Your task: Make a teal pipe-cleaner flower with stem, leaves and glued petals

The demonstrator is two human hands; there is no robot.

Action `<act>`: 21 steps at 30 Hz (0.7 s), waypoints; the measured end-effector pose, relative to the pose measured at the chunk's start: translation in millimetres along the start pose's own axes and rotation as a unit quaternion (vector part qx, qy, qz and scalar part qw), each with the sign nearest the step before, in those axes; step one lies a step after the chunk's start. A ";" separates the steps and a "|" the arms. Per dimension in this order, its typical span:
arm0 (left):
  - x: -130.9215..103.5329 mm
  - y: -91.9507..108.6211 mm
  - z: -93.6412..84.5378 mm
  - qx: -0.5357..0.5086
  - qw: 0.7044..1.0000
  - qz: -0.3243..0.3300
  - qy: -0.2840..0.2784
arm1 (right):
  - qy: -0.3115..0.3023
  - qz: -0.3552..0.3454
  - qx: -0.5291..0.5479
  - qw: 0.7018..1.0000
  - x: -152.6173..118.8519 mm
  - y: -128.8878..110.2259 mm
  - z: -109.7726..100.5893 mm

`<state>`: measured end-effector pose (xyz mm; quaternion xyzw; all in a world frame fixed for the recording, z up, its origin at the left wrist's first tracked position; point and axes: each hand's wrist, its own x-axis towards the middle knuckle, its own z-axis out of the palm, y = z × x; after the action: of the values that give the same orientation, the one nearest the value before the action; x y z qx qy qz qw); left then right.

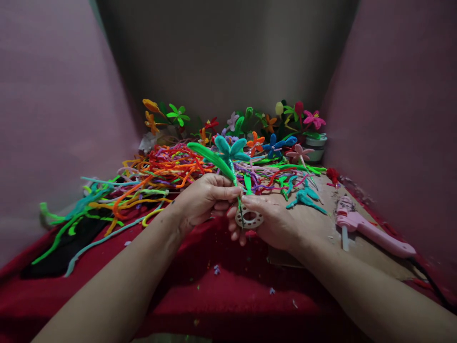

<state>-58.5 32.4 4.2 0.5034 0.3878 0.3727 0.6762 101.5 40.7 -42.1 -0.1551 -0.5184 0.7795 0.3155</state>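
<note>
A teal pipe-cleaner flower (231, 148) with a long green leaf (212, 158) stands upright between my two hands. My left hand (210, 197) pinches its stem just below the leaf. Lower down, the fingers of my right hand (267, 216) close round the same stem. A pale disc with holes (255, 221) is at my right hand's fingers, partly hidden by them. Behind the hands a short bright green piece (247, 183) shows; what it is joined to is unclear.
Loose coloured pipe cleaners (171, 164) heap across the red cloth (221, 295). Finished flowers (274, 145) and a small pot (316, 147) line the back. Right, a pink glue gun (374, 231) and teal pieces (306, 197) lie on brown cardboard (314, 238). Pink walls flank both sides.
</note>
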 end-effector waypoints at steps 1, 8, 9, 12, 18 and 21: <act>0.0 0.1 -0.6 -0.013 1.000 -0.006 -0.009 | -0.003 0.005 0.001 1.000 -0.8 -0.9 0.5; 1.3 -6.7 -2.4 -0.044 0.997 0.019 -0.068 | -0.004 -0.003 -0.007 1.000 -4.3 -6.3 0.9; 1.2 -6.8 -1.8 -0.044 0.997 0.026 -0.063 | 0.007 -0.001 -0.008 1.000 -4.2 -6.1 0.3; 1.1 -5.3 1.9 -0.036 0.999 0.028 -0.021 | 0.051 -0.018 -0.027 0.998 -2.5 -4.1 -2.2; 3.6 -5.9 9.5 0.032 0.996 0.050 0.061 | 0.080 -0.059 -0.104 0.990 1.4 -0.7 -3.7; 4.3 -7.7 10.4 0.016 0.995 0.066 0.071 | 0.065 -0.051 -0.093 0.992 2.1 0.6 -3.8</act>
<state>-46.4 30.5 -1.9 0.5113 0.4064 0.4451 0.6126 101.8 44.6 -44.0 -0.2079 -0.5740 0.6992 0.3721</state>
